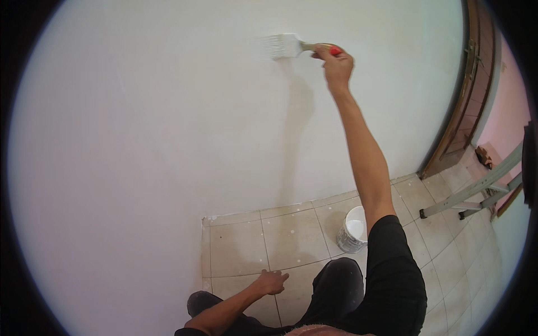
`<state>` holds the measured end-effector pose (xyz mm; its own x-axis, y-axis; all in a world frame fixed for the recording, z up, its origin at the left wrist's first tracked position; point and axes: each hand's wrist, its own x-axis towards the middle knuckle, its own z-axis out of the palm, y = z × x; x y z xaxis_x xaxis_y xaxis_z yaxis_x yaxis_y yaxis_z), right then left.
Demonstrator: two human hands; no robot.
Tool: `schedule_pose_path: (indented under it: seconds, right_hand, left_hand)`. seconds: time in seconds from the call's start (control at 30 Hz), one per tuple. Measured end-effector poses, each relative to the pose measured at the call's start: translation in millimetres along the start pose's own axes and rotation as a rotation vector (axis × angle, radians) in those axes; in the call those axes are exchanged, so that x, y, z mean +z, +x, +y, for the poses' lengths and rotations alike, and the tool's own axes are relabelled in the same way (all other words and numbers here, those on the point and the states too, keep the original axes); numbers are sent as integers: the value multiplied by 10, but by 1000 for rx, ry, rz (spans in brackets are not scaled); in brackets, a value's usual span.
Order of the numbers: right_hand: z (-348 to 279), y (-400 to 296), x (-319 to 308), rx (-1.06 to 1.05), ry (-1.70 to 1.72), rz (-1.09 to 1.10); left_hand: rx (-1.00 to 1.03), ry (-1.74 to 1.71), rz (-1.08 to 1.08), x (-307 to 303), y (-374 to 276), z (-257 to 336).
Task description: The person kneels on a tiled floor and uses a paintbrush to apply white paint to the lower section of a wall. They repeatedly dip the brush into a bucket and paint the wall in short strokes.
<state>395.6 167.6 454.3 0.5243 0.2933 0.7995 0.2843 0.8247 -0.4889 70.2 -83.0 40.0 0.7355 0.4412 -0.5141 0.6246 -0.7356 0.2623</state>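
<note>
My right hand (338,68) is raised and grips the handle of a wide flat paintbrush (288,45). The brush lies sideways with its white-coated bristles against the white wall (159,117), pointing left. The red end of the handle shows at my fingers. My left hand (274,282) hangs low over the floor in front of my knees, holding nothing, its fingers loosely bent and somewhat apart. Under my right forearm a small paint bucket (351,242) with white paint inside stands on the floor; my arm hides its right side.
Beige floor tiles (294,235) bear white paint spots and meet the wall in a corner at left. At the right, a brown wooden door (466,96) stands open. Metal ladder legs (475,185) rest on the floor there. Small brown objects (484,156) lie beside a pink wall.
</note>
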Motion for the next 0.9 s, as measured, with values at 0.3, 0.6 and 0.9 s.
schedule_pose_path:
  seconds: [0.3, 0.6, 0.9]
  right_hand:
    - [-32, 553, -1567, -146, -357, 393]
    - [-95, 99, -583, -529, -955, 477]
    - [-575, -857, 1049, -534, -515, 118]
  left_hand:
    - [139, -2, -72, -381, -350, 384]
    - [186, 22, 114, -238, -345, 330]
    - [51, 25, -30, -229, -233, 208]
